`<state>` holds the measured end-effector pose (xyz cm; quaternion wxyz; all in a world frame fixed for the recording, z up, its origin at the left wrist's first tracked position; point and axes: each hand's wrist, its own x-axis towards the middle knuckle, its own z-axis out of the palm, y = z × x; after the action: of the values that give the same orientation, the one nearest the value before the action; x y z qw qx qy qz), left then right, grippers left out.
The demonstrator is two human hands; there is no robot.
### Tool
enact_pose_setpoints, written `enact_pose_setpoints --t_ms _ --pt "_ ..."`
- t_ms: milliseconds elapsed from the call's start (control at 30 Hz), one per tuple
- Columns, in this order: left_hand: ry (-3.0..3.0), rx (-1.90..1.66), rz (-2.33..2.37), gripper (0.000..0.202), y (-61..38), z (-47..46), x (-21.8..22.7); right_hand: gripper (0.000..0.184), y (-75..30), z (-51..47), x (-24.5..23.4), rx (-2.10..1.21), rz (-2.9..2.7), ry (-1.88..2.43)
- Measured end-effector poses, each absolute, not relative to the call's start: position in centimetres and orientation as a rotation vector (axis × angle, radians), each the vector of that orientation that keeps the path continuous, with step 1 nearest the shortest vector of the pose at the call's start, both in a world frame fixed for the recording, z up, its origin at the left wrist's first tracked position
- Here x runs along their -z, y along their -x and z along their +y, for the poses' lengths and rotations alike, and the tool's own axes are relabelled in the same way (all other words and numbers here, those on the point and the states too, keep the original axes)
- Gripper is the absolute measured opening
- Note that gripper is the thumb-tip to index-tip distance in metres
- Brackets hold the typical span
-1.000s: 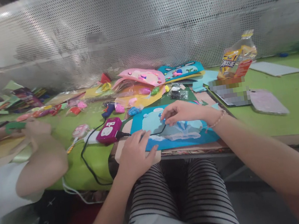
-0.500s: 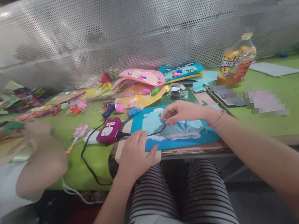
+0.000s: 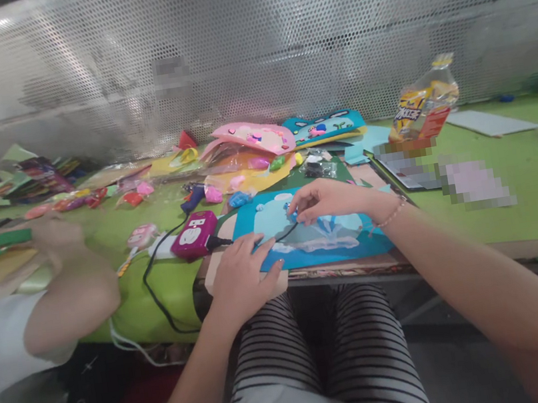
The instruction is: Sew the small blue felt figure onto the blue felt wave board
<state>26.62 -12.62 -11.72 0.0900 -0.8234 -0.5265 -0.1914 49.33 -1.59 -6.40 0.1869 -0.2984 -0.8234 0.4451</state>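
Observation:
A blue card (image 3: 251, 216) with a pale blue shape, white patches and small blue clay bits lies in front of me at the table's edge. My right hand (image 3: 322, 201) hovers low over its middle, thumb and fingers pinched at a small blue clay bit (image 3: 291, 213). What the fingertips hold, if anything, is too small to make out. Flat on the card's lower left corner rests my left hand (image 3: 243, 266), fingers spread. A black cord (image 3: 284, 233) runs between the two hands; its end near my right hand is hidden.
Left of the card is a magenta power box (image 3: 196, 235) with a black plug. Beyond it lie a glue gun (image 3: 192, 198), blue clay (image 3: 239, 198) and decorated cards (image 3: 257, 137). A snack-filled bottle (image 3: 424, 107) stands right. Another person's arm (image 3: 71, 278) is at left.
My left fingers have shifted slightly on the card, while my right hand keeps its pinch in the same spot. The view has moved a little. The other person's hands at left moved slightly.

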Motion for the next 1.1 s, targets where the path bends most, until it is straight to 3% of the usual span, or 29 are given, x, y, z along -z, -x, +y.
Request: enact_pose_setpoints --t_ms 167,700,1100 --pt "2.430 0.555 -1.595 0.050 -26.7 -12.7 11.7 0.027 -49.4 -1.8 6.0 -1.222 -2.370 0.854" --pt "2.448 0.400 -1.477 0.039 -27.0 -12.8 11.1 0.022 -49.3 -2.2 5.6 -1.181 -2.532 0.891" --pt "2.552 0.431 -1.413 0.045 -28.4 -13.7 10.6 0.013 -49.0 -2.2 5.7 -1.017 -2.618 0.966"
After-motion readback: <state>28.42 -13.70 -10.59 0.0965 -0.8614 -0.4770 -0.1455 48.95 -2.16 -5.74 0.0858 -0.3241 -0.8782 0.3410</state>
